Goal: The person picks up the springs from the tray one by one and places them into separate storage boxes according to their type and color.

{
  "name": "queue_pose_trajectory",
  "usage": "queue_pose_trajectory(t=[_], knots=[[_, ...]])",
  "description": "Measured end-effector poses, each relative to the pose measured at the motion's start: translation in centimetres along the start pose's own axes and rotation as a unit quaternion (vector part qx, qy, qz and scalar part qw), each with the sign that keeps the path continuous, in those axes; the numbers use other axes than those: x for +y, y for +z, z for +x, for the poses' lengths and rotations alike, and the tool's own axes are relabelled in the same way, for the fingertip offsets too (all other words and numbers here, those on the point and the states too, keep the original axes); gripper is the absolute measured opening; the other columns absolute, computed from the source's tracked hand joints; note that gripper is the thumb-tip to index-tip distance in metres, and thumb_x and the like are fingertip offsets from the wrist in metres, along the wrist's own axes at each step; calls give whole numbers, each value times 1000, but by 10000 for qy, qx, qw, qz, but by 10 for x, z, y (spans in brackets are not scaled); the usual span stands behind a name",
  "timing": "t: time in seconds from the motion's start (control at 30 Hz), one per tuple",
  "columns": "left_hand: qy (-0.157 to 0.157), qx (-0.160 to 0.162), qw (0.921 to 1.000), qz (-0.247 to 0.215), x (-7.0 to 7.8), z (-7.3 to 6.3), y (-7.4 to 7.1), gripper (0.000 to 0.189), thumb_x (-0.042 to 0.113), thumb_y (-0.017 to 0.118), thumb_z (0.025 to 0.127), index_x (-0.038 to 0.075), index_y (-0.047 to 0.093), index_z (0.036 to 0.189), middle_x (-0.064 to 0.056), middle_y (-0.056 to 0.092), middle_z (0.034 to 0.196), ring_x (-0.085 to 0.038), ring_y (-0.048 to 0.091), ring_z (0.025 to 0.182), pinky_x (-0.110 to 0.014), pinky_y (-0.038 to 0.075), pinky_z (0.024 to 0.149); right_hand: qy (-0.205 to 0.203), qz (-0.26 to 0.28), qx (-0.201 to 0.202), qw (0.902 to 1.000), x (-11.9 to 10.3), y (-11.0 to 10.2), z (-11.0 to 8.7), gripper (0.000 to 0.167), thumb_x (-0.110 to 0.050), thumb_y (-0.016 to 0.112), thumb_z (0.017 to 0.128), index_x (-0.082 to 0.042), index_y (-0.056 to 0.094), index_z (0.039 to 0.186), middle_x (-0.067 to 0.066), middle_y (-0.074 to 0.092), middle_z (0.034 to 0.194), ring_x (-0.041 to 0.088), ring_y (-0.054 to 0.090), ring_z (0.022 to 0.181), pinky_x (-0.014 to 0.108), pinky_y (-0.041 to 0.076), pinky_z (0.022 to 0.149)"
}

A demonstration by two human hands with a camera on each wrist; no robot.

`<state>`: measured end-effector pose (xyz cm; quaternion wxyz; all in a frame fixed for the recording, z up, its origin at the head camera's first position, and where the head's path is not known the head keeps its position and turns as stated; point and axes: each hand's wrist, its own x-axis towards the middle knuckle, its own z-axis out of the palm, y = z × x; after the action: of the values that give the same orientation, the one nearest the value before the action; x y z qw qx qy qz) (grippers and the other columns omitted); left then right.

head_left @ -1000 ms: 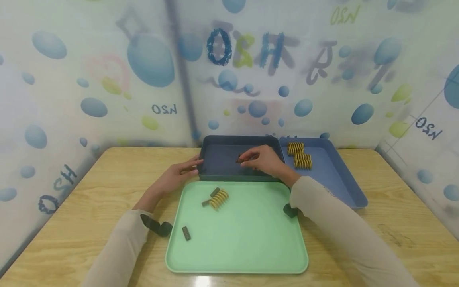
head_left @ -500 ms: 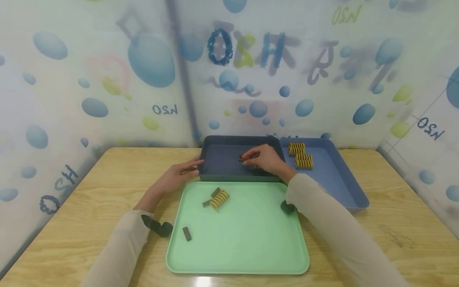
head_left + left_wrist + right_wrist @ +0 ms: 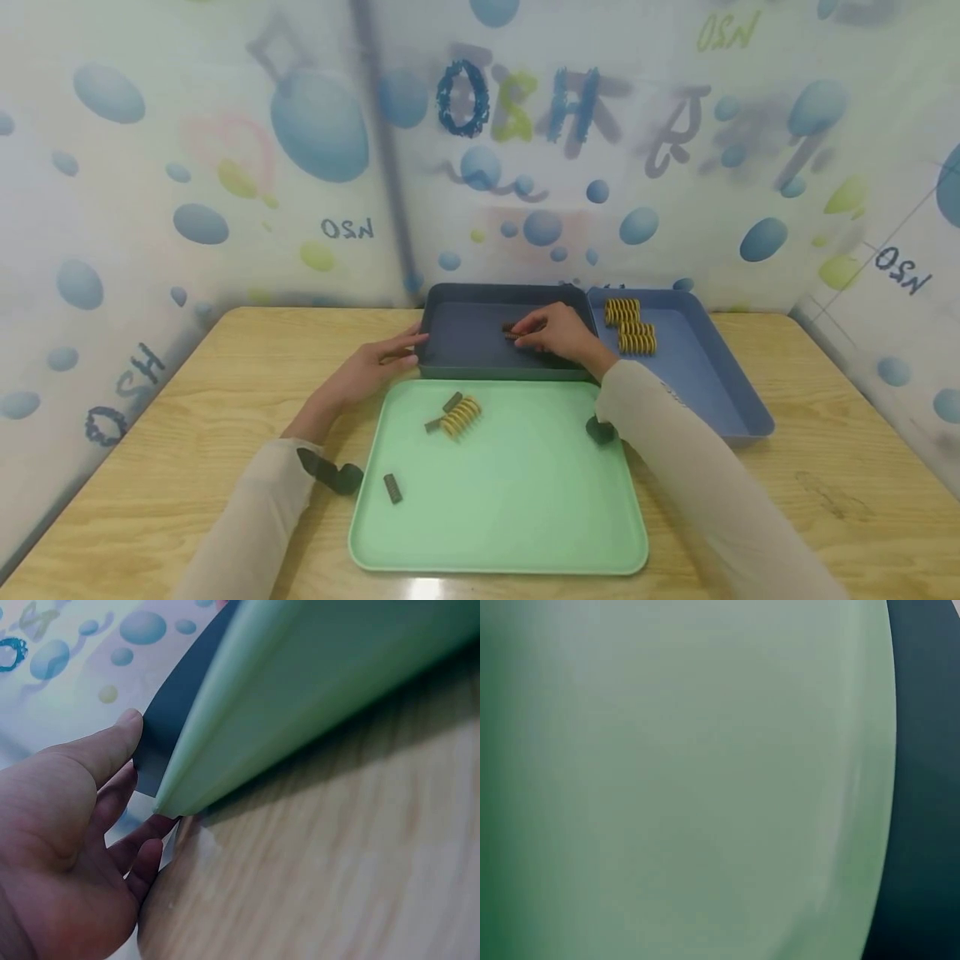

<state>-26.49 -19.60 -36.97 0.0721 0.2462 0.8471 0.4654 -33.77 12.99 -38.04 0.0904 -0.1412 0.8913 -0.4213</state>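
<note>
My right hand [image 3: 557, 333] reaches into the dark tray [image 3: 457, 333], pinching a small dark-brown coil spring [image 3: 512, 336] between thumb and forefinger close over its floor. Right behind it, a second brown spring [image 3: 507, 326] shows, partly covered by the fingers. With fingers fairly straight, my left hand [image 3: 363, 372] touches the dark tray's left wall; in the left wrist view its thumb [image 3: 129, 724] lies at that wall. On the green tray [image 3: 517, 500] are a larger yellow spring [image 3: 461, 416] and small brown springs [image 3: 392, 488]. The right wrist view shows neither hand nor springs.
A blue tray [image 3: 697, 367] at the right holds several yellow springs [image 3: 636, 338] near its back left. The green tray stands in front of the dark one on the wooden table [image 3: 825, 500]. A patterned curtain [image 3: 525, 233] hangs behind the table.
My right fingertips have shifted slightly to the right inside the dark tray, and two brown springs now show side by side there. The left hand has stayed at the tray's wall.
</note>
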Motion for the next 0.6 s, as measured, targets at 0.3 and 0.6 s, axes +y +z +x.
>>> queue_pose_trajectory(t=[0.3,0.6], knots=[[-36,-14,10000,-27,1,-1,0,44,14,54,99,3,45,141,-10,26,155,-35,39,132,-49,27,108,89,-190,-108,9997,3,1,2,17,-20,78,82,-16,75,98,2,68,104,20,63,71,32,52,62],[-77,16,9999,89,2,-1,0,44,15,54,99,6,47,141,-8,27,155,-29,21,142,-51,20,111,57,-324,-83,9994,4,1,3,16,-20,78,82,-17,76,97,2,69,100,20,63,69,33,51,61]])
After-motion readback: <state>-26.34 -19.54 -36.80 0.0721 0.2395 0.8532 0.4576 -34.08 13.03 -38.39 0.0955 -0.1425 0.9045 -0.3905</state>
